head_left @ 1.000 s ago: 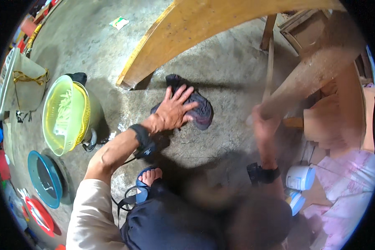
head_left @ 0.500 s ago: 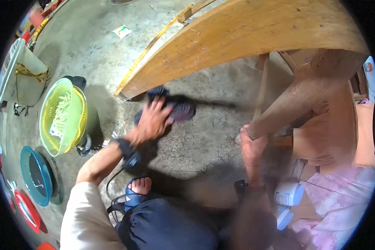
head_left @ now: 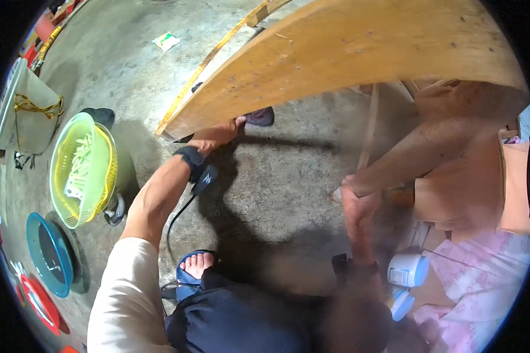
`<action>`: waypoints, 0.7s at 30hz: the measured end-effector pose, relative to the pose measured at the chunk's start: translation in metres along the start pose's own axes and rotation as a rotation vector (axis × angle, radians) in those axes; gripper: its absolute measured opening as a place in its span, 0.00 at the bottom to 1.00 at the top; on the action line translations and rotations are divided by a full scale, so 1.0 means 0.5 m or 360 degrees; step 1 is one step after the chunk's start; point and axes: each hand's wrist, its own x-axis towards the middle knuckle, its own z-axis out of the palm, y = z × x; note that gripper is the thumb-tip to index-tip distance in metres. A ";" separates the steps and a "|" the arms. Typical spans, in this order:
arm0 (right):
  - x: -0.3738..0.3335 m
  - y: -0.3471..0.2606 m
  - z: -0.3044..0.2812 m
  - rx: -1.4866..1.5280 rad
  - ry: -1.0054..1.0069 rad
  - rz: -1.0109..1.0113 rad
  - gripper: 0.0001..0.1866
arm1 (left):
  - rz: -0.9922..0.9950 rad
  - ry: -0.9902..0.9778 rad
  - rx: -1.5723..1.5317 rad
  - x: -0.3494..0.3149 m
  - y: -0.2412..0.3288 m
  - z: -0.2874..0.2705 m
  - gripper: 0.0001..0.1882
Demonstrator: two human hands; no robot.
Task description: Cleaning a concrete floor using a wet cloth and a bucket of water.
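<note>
My left hand [head_left: 222,134] reaches in beneath the edge of a large wooden board [head_left: 335,56], on a dark cloth [head_left: 259,116] against the concrete floor. The board hides most of its fingers; the thumb side shows beside the cloth. A black band with a small device and a cable circles that wrist. At the right, my right hand [head_left: 359,197] is closed around the lower end of a slanting brown wooden leg [head_left: 415,150]. Its fingertips are partly out of sight.
On the left stand a green and yellow basket [head_left: 108,170] holding pale green vegetable pieces, a teal basin [head_left: 69,259], a red dish [head_left: 52,317] and a whitish bin [head_left: 38,120]. White tubs [head_left: 407,270] and pink patterned cloth [head_left: 477,282] lie at right. A small packet [head_left: 166,41] lies farther off.
My left hand has pushed the dark cloth away from me, in under the wooden board. The right hand has stayed on the wooden leg.
</note>
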 end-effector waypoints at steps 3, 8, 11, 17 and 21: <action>0.003 0.003 -0.008 0.0068 -0.0043 0.0086 0.10 | -0.0009 0.0056 -0.0055 -0.010 0.005 0.000 0.23; 0.008 0.008 -0.009 0.0166 0.0038 0.0082 0.10 | 0.0194 -0.0178 0.0015 -0.247 0.031 -0.057 0.21; 0.000 0.017 -0.013 0.0201 0.0084 0.0045 0.10 | 0.0341 -0.0466 0.0050 -0.394 0.035 -0.110 0.21; 0.005 -0.018 -0.003 0.0020 0.0117 0.0000 0.08 | 0.0503 -0.0382 0.0099 -0.276 0.054 -0.072 0.22; 0.004 -0.006 -0.003 -0.0174 0.0063 -0.0064 0.08 | 0.0409 -0.0089 0.0000 -0.062 0.074 0.006 0.20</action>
